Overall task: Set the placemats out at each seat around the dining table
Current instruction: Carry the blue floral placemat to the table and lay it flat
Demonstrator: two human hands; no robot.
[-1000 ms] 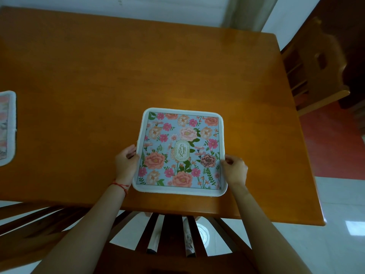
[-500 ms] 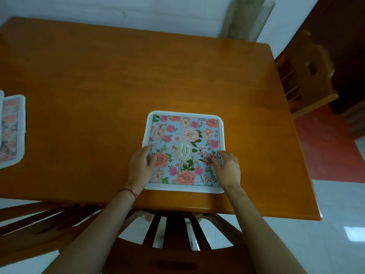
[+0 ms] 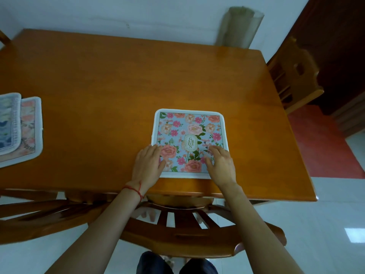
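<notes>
Near the front edge of the wooden tabletop (image 3: 110,80), a floral placemat (image 3: 189,133) with a white border lies flat, printed with pink and peach flowers on pale blue and a small oval label at its middle. Both hands rest on its near half. The left hand (image 3: 147,165) lies flat over the near left corner, its fingers (image 3: 153,150) straight and close together, pressing down on the mat rather than gripping it; a red string bracelet (image 3: 134,189) circles that wrist. The right hand (image 3: 222,165) lies over the near right corner, its fingers likewise stretched out and laid flat on the print, holding nothing. At the far left of the tabletop, well apart from this mat, two more placemats sit stacked: a blue patterned placemat (image 3: 7,123) on top of a pink floral placemat (image 3: 31,127), both partly cut off by the edge of the view. A wooden chair (image 3: 197,236) stands tucked in below the near edge, between the forearms, and another wooden chair (image 3: 292,74) stands at the right end of the table.
</notes>
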